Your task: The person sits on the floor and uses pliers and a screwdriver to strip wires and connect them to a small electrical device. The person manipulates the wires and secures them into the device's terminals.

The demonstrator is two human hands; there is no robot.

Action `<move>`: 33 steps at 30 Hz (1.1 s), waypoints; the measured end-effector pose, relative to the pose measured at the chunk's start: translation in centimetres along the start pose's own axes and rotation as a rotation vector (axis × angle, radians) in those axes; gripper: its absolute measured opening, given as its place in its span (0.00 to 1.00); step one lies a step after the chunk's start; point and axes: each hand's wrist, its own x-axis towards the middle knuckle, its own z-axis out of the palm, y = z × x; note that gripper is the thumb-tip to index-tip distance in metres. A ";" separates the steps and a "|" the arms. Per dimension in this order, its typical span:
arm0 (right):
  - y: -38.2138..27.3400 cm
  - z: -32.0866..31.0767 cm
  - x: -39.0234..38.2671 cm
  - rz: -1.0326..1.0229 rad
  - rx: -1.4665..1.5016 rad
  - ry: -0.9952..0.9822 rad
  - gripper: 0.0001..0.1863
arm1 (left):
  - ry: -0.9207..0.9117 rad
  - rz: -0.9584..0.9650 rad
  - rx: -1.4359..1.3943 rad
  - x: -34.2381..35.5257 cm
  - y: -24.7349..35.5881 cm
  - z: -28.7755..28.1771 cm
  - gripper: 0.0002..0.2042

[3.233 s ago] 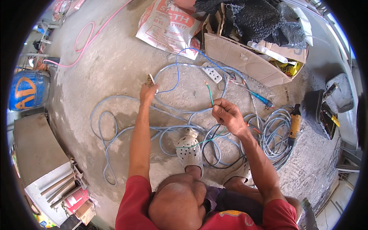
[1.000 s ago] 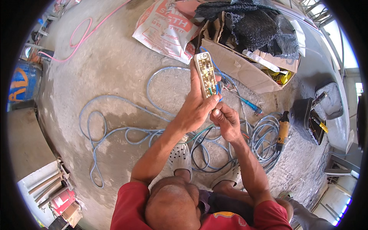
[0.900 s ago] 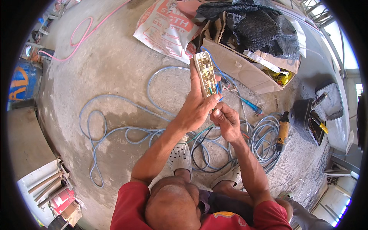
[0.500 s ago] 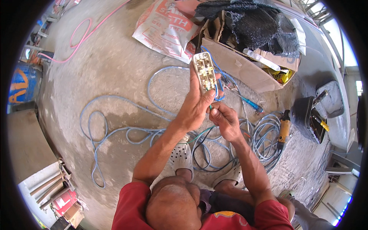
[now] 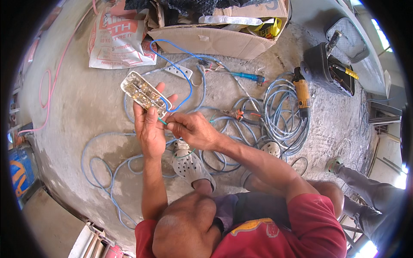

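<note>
My left hand (image 5: 150, 131) is closed around an opened power strip (image 5: 140, 91), whose white housing shows brass contacts inside. The strip slants, with its far end to the left. At its near end my right hand (image 5: 192, 129) pinches a green wire (image 5: 161, 121) between thumb and fingers. A blue wire (image 5: 190, 84) loops out of the strip and away toward the floor. Beyond my hands, a white socket cover (image 5: 179, 71) lies on the concrete. A turquoise-handled screwdriver (image 5: 248, 76) rests to its right. Orange-handled pliers (image 5: 238, 114) lie among the cables.
Coiled grey-blue cable (image 5: 275, 101) spreads over the floor to the right, beside an angle grinder (image 5: 302, 92). A black tool bin (image 5: 320, 64) stands farther right. Ahead are a cardboard box (image 5: 211, 42) and a paper sack (image 5: 122, 47). Another person's leg (image 5: 365, 185) is at right.
The view has turned, so the surroundings sit farther left. The strip has swung from nearly upright in the picture to a leftward slant. Both hands keep their holds.
</note>
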 end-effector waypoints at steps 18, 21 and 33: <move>17.0 -24.8 -4.0 0.112 -1.086 0.075 0.23 | -0.169 0.074 0.007 2.4 4.7 1.6 0.31; 10.7 -24.4 -3.8 0.071 -0.881 0.052 0.19 | -0.184 0.060 0.022 2.5 5.0 1.0 0.31; -11.6 -16.3 -8.6 -0.433 -0.705 0.060 0.21 | -0.213 0.120 0.252 3.2 3.3 3.0 0.29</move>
